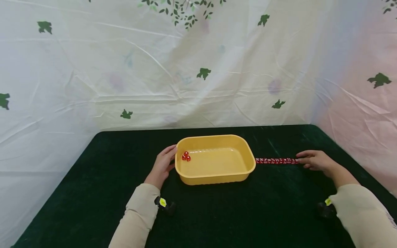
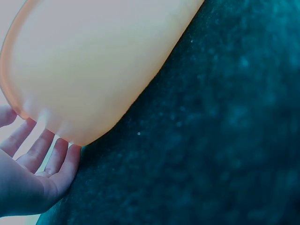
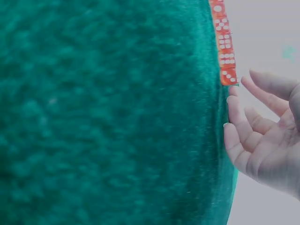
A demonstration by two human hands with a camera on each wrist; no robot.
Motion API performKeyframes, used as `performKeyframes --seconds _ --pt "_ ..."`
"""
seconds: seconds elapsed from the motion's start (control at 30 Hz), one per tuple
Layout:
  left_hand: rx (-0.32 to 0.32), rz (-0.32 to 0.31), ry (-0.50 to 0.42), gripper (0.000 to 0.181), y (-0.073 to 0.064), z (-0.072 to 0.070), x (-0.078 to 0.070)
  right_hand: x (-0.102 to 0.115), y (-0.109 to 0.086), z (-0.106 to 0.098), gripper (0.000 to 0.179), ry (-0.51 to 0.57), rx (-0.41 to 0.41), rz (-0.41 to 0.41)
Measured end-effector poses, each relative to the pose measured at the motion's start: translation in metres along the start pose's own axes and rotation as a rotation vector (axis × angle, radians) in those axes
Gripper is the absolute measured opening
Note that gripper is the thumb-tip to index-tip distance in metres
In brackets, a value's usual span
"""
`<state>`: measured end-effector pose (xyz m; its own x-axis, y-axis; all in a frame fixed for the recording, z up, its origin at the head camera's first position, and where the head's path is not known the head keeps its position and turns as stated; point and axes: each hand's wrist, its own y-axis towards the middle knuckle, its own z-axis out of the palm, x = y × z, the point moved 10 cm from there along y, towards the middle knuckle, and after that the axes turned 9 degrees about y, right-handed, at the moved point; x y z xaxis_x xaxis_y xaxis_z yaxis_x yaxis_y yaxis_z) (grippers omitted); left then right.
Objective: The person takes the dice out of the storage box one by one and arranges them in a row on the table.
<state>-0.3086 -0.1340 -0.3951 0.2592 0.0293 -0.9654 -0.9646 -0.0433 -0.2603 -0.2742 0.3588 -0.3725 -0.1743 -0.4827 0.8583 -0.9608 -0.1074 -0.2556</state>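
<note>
A yellow plastic basin [image 1: 217,177] stands on the dark green cloth, with three red dice [image 1: 186,156] lying inside near its left end. My left hand [image 1: 162,165] rests its fingertips against the basin's left side. In the left wrist view, the fingers [image 2: 35,154] extend nearly straight to the basin wall [image 2: 93,93]. From the basin's right side runs a straight row of red dice [image 1: 276,161] with white pips. At the row's far right end is my right hand [image 1: 316,161]. The right wrist view has its fingertips right at the last die [image 3: 228,76], thumb apart from the other fingers.
The green cloth [image 1: 217,217] covers a table with rounded back corners. A pale curtain [image 1: 155,69] with green leaf and bird prints hangs behind the table and along both sides. Dark wrist cameras [image 1: 169,208] are strapped over the sleeves.
</note>
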Motion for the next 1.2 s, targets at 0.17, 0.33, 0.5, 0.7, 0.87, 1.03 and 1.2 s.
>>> performKeyframes --seconds 0.17,0.33,0.5,0.7,0.87,1.03,1.2 --pt "0.002 0.003 -0.004 0.032 0.001 0.003 0.000 0.005 0.000 -0.007 0.053 -0.033 -0.011 0.005" --pt "0.008 0.005 0.003 0.033 0.000 0.003 -0.002 0.022 0.002 -0.012 0.055 -0.048 -0.015 -0.015" --pt "0.010 -0.002 0.002 0.033 -0.001 0.003 -0.003 0.044 0.007 -0.014 0.055 -0.062 -0.024 -0.049" --pt "0.007 -0.006 0.005 0.033 -0.001 0.002 -0.003 0.074 0.014 -0.011 0.051 -0.077 -0.034 -0.097" --pt "0.010 -0.016 0.014 0.035 -0.002 0.001 -0.001 0.096 0.022 -0.002 0.051 -0.087 -0.028 -0.119" --pt "0.014 -0.021 0.013 0.035 -0.002 0.000 0.001 0.117 0.030 0.009 0.051 -0.090 -0.012 -0.147" --pt "0.018 -0.014 0.010 0.035 -0.002 0.001 0.000 0.133 0.035 0.018 0.051 -0.111 -0.032 -0.147"
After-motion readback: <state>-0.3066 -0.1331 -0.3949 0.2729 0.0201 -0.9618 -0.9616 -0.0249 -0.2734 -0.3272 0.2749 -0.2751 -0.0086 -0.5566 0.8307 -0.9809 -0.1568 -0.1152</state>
